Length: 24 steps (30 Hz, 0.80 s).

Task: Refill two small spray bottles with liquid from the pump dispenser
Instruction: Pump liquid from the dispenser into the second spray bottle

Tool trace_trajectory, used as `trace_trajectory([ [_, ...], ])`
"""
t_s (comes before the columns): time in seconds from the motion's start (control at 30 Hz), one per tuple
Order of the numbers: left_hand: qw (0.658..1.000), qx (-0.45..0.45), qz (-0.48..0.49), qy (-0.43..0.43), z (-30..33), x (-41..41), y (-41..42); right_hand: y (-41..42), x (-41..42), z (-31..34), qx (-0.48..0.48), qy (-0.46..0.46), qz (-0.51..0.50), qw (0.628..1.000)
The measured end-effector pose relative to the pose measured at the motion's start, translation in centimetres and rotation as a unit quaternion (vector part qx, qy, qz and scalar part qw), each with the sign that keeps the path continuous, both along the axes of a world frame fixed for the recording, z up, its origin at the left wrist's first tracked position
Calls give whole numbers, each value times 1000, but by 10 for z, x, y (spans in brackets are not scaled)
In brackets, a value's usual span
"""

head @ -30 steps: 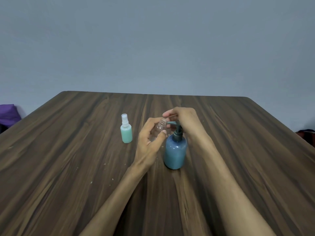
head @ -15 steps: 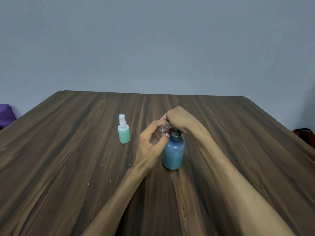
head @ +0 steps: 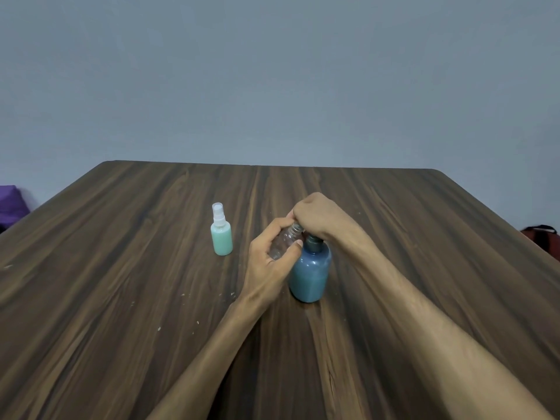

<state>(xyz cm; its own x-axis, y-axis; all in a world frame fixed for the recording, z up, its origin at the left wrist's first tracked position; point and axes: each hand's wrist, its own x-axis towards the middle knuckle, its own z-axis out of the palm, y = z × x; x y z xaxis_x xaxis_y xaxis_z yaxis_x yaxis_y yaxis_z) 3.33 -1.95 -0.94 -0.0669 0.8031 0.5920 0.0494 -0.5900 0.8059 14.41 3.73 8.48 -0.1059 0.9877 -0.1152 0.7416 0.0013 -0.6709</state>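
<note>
The clear spray bottle (head: pixel 285 241) is gripped in the left hand (head: pixel 270 256), fingers and thumb curled round its body — it is held tilted off the counter (head: pixel 121 298), its open threaded neck tucked right under the right hand (head: pixel 315 218). That right hand is clenched down over the top of the blue pump dispenser (head: pixel 309 272), the pump head hidden beneath the curled fingers; only the dark collar is seen just below the knuckles. The dispenser itself is stood upright on the dark wood-grain counter, near the middle, its body touched by the heel of the left hand. Off to the left, well apart from the action, a second spray bottle (head: pixel 221 234) is stood upright — capped with a white sprayer and filled with pale green liquid. A purple object (head: pixel 10 204) is glimpsed past the counter's far left edge.
</note>
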Motion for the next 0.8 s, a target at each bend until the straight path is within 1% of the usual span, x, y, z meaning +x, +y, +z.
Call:
trace_trajectory([
  [0.1, 1000, -1, 2, -10, 0, 0, 0, 1, 1, 7, -2, 3, 10, 1000],
  [0.23, 1000, 0, 8, 5, -1, -2, 0, 0, -1, 1, 0, -6, 15, 1000],
  [0.33, 1000, -3, 8, 1, -1, -2, 0, -2, -2, 6, 9, -15, 17, 1000],
  [0.43, 1000, 3, 11, -4, -2, -1, 1, 0, -2, 11, 18, 14, 26, 999],
  [0.5, 1000, -4, 6, -6, -2, 1, 0, 1, -2, 4, 5, 24, 29, 999],
  [0.67, 1000, 2, 21, 1, -1, -1, 1, 4, -2, 7, 23, 6, 41, 999],
  [0.8, 1000, 4, 19, 4, 0, 0, 0, 7, -1, 26, -29, 43, 71, 996],
])
